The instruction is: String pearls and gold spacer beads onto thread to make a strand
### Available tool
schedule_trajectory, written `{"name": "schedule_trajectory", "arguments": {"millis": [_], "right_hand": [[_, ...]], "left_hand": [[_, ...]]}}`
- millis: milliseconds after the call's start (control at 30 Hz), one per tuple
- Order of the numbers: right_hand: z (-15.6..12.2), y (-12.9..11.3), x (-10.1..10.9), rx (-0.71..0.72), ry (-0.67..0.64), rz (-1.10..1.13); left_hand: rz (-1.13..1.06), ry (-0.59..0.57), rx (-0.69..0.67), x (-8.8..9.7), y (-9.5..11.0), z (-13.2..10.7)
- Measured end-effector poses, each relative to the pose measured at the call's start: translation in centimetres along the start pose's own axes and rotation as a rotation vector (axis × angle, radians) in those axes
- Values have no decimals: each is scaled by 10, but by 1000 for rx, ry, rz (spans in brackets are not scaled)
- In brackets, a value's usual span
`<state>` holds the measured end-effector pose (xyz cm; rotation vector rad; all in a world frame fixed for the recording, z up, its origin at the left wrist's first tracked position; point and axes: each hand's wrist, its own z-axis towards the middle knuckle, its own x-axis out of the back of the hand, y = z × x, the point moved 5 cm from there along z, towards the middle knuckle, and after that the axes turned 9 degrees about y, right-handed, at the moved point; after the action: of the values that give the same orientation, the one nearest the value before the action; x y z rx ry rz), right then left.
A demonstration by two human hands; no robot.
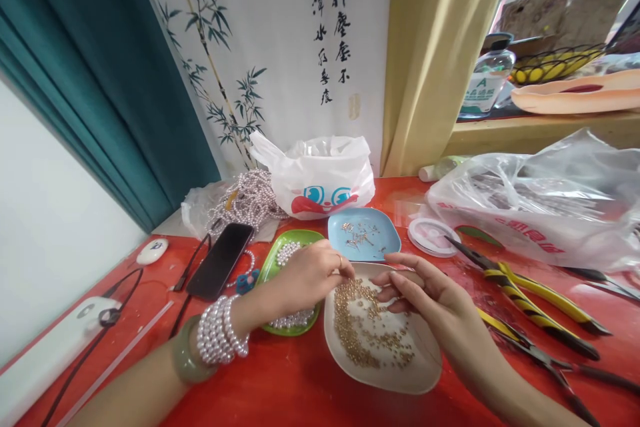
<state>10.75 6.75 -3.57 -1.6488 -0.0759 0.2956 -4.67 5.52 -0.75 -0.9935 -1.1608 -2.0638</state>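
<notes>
My left hand (pixel 313 273) reaches over the near rim of a cream plate (pixel 395 380) strewn with small gold beads (pixel 360 330); its fingertips are curled together in a pinch at the plate's upper left. My right hand (pixel 425 297) hovers over the plate's right side, fingers bent and close together, thumb near the forefinger; what it holds, if anything, is too small to name. Pearl bracelets (pixel 220 333) and a green bangle (pixel 185 353) circle my left wrist. Behind the left hand sits a green dish (pixel 274 260) with white pearls.
A blue dish (pixel 385 240) of small metal findings stands behind the plate, with a thread spool (pixel 430 237) to its right. Yellow-handled pliers (pixel 540 300) lie at right. A black phone (pixel 220 260), strings of pearls (pixel 245 203) and plastic bags (pixel 320 173) fill the back of the red table.
</notes>
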Motion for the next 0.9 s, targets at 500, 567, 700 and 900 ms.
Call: {"name": "schedule_trajectory", "arguments": {"millis": [500,567,700,900], "right_hand": [[0,2,-4,19,-44,-64],[0,1,-5,33,-43,-70],[-1,0,-6,49,-36,-66],[-3,-1,-9,82,-41,-106]], "left_hand": [[45,-81,-88,-13,12,-4],[74,-72,-127,-21,15,-6],[160,-106,-191,-31,18,-9],[210,-115,-197,-32,25,-6]]}}
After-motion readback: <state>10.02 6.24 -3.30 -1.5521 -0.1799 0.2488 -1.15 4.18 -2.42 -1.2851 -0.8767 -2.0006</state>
